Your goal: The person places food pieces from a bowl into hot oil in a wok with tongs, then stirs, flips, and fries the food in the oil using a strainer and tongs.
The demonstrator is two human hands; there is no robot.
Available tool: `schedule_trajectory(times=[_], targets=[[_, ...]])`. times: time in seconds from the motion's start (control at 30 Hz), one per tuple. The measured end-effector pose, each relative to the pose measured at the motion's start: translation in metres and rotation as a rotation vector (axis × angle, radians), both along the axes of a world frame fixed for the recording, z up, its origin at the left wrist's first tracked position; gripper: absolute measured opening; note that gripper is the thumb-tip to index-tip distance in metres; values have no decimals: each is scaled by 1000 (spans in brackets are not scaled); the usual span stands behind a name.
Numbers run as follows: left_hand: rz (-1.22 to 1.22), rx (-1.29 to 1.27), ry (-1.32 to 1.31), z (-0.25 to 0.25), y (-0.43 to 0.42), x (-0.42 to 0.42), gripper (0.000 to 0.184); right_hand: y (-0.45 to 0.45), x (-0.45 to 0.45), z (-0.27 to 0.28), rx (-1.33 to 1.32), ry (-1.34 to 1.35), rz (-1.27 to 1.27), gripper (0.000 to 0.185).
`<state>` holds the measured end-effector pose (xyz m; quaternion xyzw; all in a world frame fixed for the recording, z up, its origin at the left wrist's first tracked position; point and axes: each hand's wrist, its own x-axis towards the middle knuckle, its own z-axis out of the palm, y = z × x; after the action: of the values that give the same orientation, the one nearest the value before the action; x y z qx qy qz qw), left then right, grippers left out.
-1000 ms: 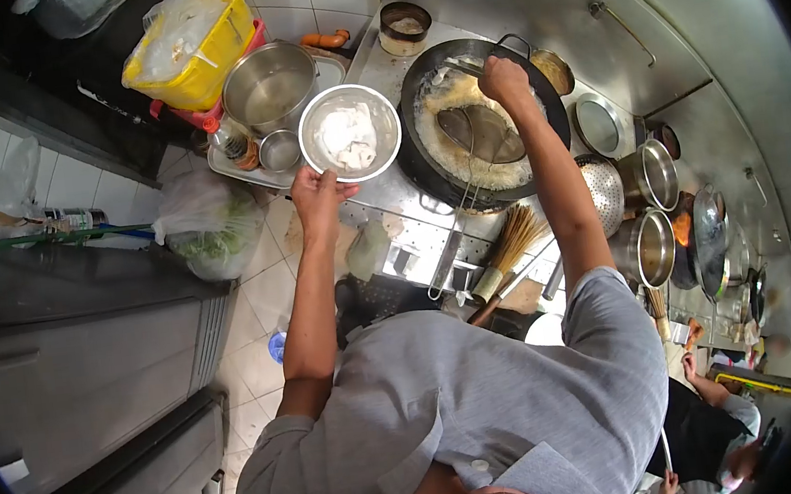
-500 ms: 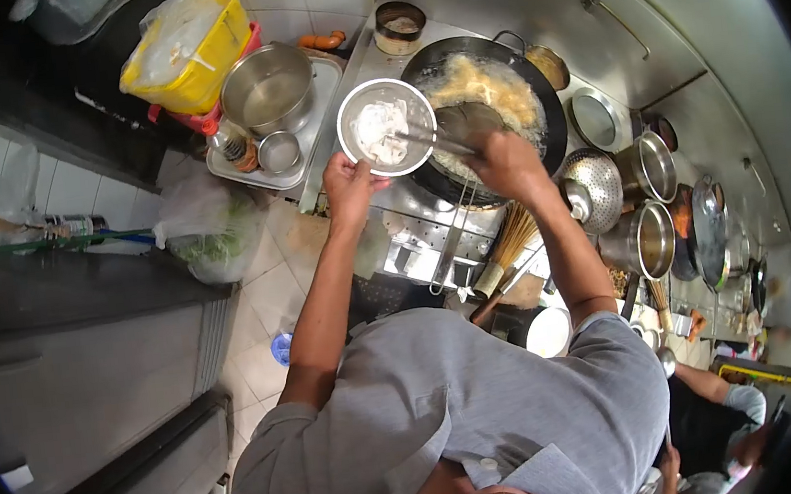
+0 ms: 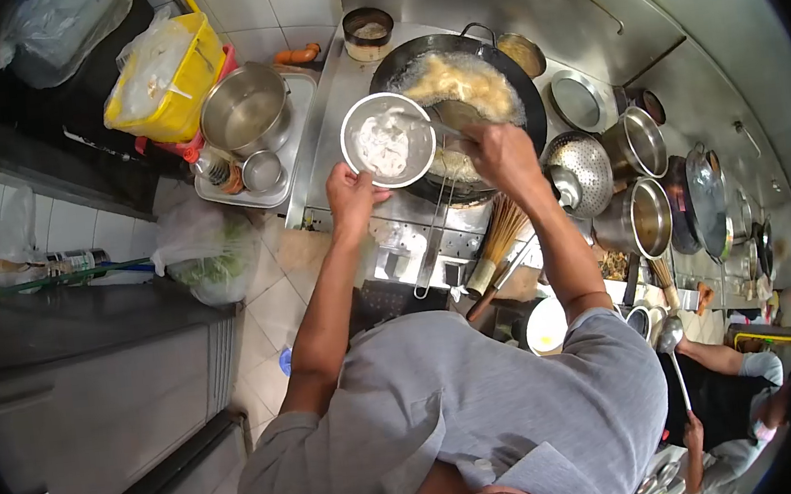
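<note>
My left hand (image 3: 353, 193) grips the near rim of a round metal bowl (image 3: 351, 124) that holds a white, battered-looking mass (image 3: 384, 145). Held in my closed right hand (image 3: 502, 155) is a metal utensil (image 3: 447, 129), which reaches left to the bowl; its tip is blurred. Behind my right hand, a black wok (image 3: 526, 98) holds bubbling oil with a golden frying mass (image 3: 465, 83) at its far side. A wire strainer with a long handle (image 3: 432, 248) rests in the wok, partly hidden by my right hand.
A perforated ladle (image 3: 589, 164), metal pots (image 3: 639, 221) and a bamboo brush (image 3: 499, 241) are right of the wok. On the left are a steel pot (image 3: 246, 108) on a tray (image 3: 300, 93) and a yellow basket (image 3: 190, 76). Another person (image 3: 720, 396) holds a ladle at lower right.
The bowl has moved right, beside the wok. My right hand has come back from the wok's far side toward the bowl with the utensil. The view has shifted slightly.
</note>
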<state>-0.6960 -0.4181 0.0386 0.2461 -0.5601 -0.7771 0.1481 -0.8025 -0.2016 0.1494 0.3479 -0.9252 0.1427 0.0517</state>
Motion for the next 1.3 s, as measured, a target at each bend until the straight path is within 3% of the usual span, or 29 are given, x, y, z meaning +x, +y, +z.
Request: schedule_trajectory(times=[0.07, 0.23, 0.37, 0.53, 0.6, 0.67, 0.83, 0.9, 0.93, 1.03, 1.13, 1.3], targets=[[8, 24, -6, -8, -3, -2, 7, 10, -18, 10, -20, -107, -133, 18], [47, 30, -69, -8, 0, -4, 6, 23, -102, 7, 14, 55, -238, 20], [45, 47, -87, -10, -2, 0, 6, 20, -197, -45, 137, 83, -341, 27], [55, 20, -97, -2, -3, 8, 6, 21, -228, -71, 153, 85, -429, 30], [62, 34, -84, -1, -4, 10, 6, 20, -208, -63, 132, 80, -475, 32], [73, 48, -72, 1, -6, 12, 6, 18, -145, -18, 95, 85, -431, 33], [25, 28, -61, 7, -7, 8, 7, 21, -41, 12, 21, -226, -82, 30], [14, 19, -40, 6, -6, 5, 8, 18, -5, 12, 44, -211, -43, 27], [12, 9, -18, 5, -5, 3, 10, 12, 8, 19, 123, -357, -91, 25], [2, 30, 26, 10, 2, -1, 8, 7, 30, 4, 220, -248, -11, 26], [-25, -102, 25, 12, 12, -3, 10, -2, 43, -16, 108, -169, -70, 21], [-50, -74, 14, 5, 13, -6, 12, 7, 42, -14, 102, -240, -91, 18]])
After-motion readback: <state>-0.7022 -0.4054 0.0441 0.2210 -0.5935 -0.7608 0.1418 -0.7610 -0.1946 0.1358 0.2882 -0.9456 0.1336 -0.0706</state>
